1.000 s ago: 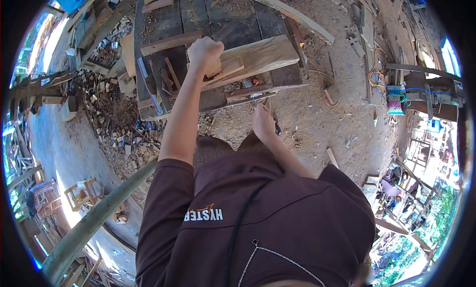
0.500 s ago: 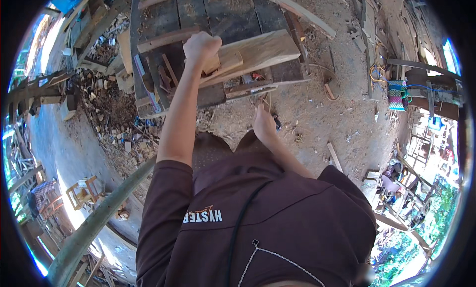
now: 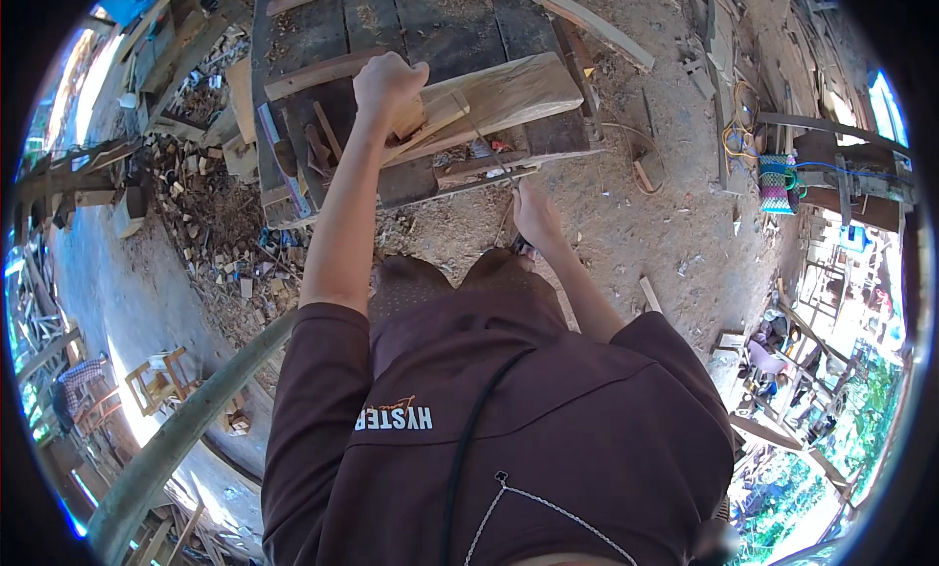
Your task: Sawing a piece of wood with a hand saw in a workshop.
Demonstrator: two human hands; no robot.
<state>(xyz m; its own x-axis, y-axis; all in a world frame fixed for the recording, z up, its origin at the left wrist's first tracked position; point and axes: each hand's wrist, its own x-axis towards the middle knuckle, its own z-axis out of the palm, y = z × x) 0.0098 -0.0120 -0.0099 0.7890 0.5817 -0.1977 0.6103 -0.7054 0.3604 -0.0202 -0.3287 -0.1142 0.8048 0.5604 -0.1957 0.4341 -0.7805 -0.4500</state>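
My left hand is closed in a fist at the left end of a pale wooden strip, holding it down on a thick plank. The plank lies across a dark, worn wooden workbench. At the bench's near edge my right hand is closed around a tool that looks like a thin-bladed saw. Its narrow line slants from the hand up to the right end of the strip. My fingers hide the handle.
Another wooden bar and short offcuts lie on the bench's left side. Wood scraps cover the ground at left. A long curved board crosses the bench's far right corner. A green pole slants up at lower left.
My right hand has moved forward and slightly right, toward the bench, and the thin blade now reaches across the strip. My left hand stays on the wood; the whole view has shifted slightly.
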